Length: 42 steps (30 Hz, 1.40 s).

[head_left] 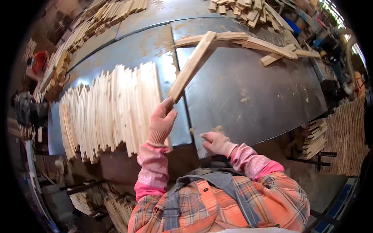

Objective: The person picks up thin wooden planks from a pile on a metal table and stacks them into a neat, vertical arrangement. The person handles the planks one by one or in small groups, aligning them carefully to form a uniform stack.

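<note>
Left grip [162, 116] closes on my wooden slat's [192, 66] near end; its long axis runs up-right over the desk [248, 89]. Right grip [217, 141] rests loosely curled, empty, at the desk edge.

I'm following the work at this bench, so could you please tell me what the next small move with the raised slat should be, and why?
Probably lower the slat leftward onto the stack. The left hand grips its near end and holds it up over the metal table, right beside that row of like slats, while the right hand rests on the table edge, holding nothing that shows.
</note>
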Tool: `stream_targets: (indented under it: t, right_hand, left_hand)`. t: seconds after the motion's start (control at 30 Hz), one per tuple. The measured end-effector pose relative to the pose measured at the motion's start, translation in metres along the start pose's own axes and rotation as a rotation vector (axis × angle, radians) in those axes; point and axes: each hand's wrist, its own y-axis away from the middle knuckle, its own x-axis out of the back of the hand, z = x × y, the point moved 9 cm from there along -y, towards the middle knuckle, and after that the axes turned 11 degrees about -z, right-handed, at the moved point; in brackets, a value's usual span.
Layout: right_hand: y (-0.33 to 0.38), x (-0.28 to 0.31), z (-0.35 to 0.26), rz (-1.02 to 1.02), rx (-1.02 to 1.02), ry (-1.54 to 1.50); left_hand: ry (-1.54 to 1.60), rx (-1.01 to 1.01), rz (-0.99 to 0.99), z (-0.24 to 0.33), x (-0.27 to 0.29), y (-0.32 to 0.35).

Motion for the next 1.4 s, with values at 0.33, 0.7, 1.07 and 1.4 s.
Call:
stream_targets:
  t: [0.33, 0.7, 1.07, 1.4]
  right_hand:
    - [0.029, 0.254, 0.206, 0.292, -0.135, 0.091]
    - [-0.170, 0.582, 0.219, 0.556, -0.230, 0.630]
    - [-0.135, 0.450, 0.272, 0.087, -0.208, 0.091]
    - [-0.029, 0.278, 0.304, 0.062, -0.083, -1.217]
  left_hand:
    - [-1.242, 0.513, 0.117, -0.067, -0.050, -0.245]
    - [0.276, 0.427, 0.330, -0.084, -0.132, -0.110]
    - [0.354, 0.588, 0.522, -0.156, -0.111, -0.080]
    - [0.378, 0.486, 0.489, -0.159, -0.112, -0.083]
